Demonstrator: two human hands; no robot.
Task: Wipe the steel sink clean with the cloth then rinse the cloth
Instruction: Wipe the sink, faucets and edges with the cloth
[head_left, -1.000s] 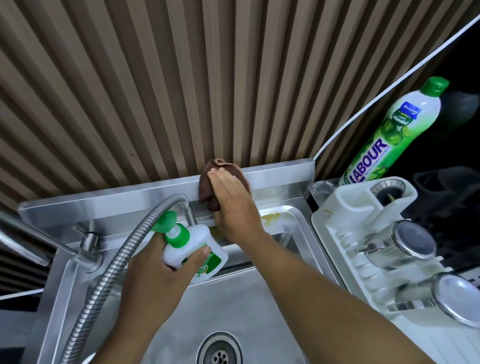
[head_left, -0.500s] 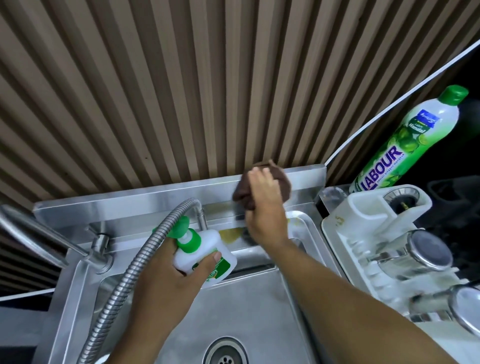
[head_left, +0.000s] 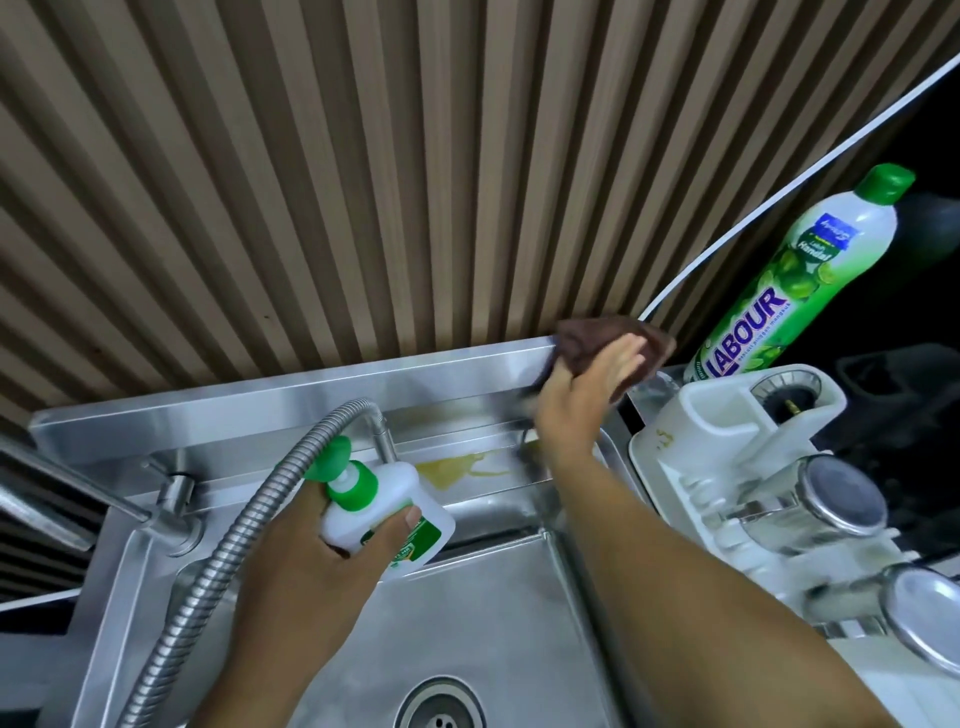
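Brown, nubby cloth (head_left: 587, 338) lay bunched at the far right corner of the steel sink's (head_left: 311, 396) raised back ledge. It was flattened there under our right grip (head_left: 582, 400), whose fingers lay straight, pressing rather than clutching. Our left grip (head_left: 306, 561) curled round a squat white pump bottle (head_left: 384, 525) with a green collar, over the basin beside the ribbed metal hose (head_left: 208, 571). A yellow smear (head_left: 452, 467) streaked the brushed ledge between the two. A white plastic rack (head_left: 727, 415) stood just right of the sink.
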